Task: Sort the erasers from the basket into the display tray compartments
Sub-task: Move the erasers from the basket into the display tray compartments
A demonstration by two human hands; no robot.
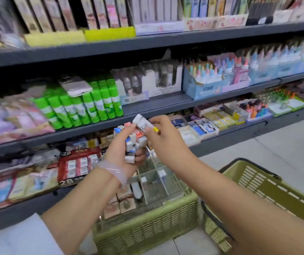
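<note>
2 green baskets (147,230) are set on the floor against the shelf edge, with bare floor (285,144) seen to the right. Small white erasers (132,144) with blue and red sleeves are clutched in the left hand (123,150) above the clear display tray (158,183). 1 white eraser (141,124) is pinched by the right hand (163,138).

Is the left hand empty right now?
No, the left hand grips a bunch of small erasers, while the right hand pinches one white eraser above them.
</note>
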